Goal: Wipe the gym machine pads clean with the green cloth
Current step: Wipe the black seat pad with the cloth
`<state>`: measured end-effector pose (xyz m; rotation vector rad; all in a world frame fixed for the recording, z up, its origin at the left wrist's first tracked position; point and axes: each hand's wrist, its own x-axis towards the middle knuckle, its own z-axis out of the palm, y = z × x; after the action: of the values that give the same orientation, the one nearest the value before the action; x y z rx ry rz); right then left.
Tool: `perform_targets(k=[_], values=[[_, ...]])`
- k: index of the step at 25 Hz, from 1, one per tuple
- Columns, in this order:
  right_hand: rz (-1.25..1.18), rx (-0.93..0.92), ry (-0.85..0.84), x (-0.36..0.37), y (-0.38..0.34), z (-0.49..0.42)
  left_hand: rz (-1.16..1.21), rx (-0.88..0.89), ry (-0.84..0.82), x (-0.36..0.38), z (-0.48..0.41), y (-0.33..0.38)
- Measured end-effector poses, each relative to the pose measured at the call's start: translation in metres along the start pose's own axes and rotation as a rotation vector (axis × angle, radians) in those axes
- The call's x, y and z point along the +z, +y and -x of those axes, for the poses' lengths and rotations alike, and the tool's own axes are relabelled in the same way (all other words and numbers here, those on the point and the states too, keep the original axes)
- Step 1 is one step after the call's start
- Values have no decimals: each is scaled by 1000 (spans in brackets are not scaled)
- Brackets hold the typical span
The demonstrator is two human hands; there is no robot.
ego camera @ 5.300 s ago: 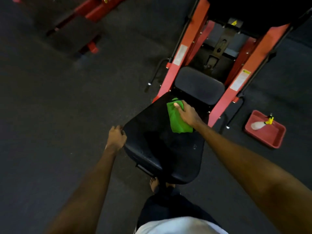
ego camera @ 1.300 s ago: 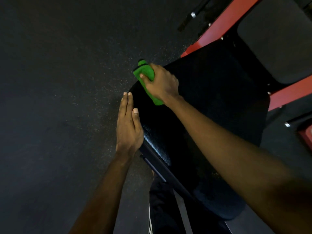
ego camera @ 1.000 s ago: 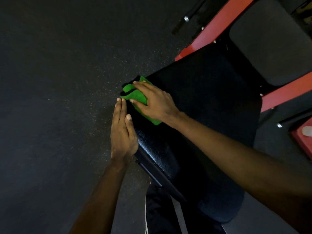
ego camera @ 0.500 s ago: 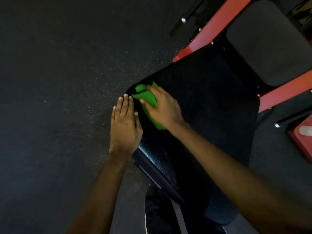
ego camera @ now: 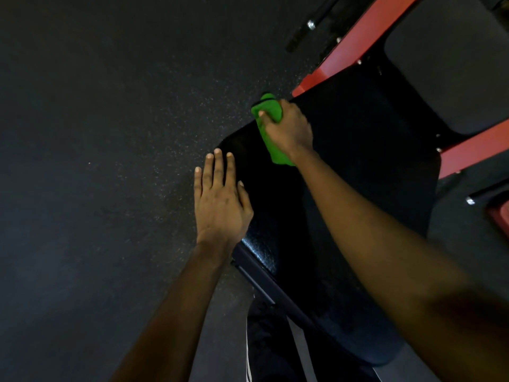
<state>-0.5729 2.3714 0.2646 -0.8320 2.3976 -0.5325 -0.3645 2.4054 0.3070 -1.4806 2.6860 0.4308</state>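
A large black seat pad [ego camera: 358, 175] of a red-framed gym machine fills the middle right. My right hand [ego camera: 289, 130] grips the folded green cloth [ego camera: 268, 111] and holds it against the pad's far left edge, with part of the cloth sticking out beyond my fingers and below my wrist. My left hand [ego camera: 220, 199] lies flat with straight fingers on the pad's near left edge, a short way below the cloth. A second, greyer pad [ego camera: 451, 62] sits further up at the top right.
Red frame bars [ego camera: 355, 48] run diagonally beside the upper pad. Dark speckled rubber floor [ego camera: 110, 133] covers the left half. A red tray corner [ego camera: 500, 219] shows at the right edge. My dark trousers [ego camera: 264, 343] are visible below the pad.
My right hand has slid the green cloth up along the pad's left edge, away from my left hand. My left hand stays flat on the pad's edge.
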Motion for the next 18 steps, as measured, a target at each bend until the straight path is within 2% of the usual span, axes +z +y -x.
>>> perform_targets(k=[4, 7, 13, 14, 18], values=[[-29, -172, -81, -9, 16, 90, 19, 1, -9, -3, -2, 1], [25, -222, -9, -11, 36, 108, 20, 2, -17, -3, -2, 1], [22, 129, 52, -8, 10, 1, 39, 3, 6, 0, -2, 0], [33, 109, 26, -7, 6, 7, 47, 2, 12, 0, -2, -1], [33, -169, -61, -13, 15, 90, 35, 9, 21, 0, -1, 0]])
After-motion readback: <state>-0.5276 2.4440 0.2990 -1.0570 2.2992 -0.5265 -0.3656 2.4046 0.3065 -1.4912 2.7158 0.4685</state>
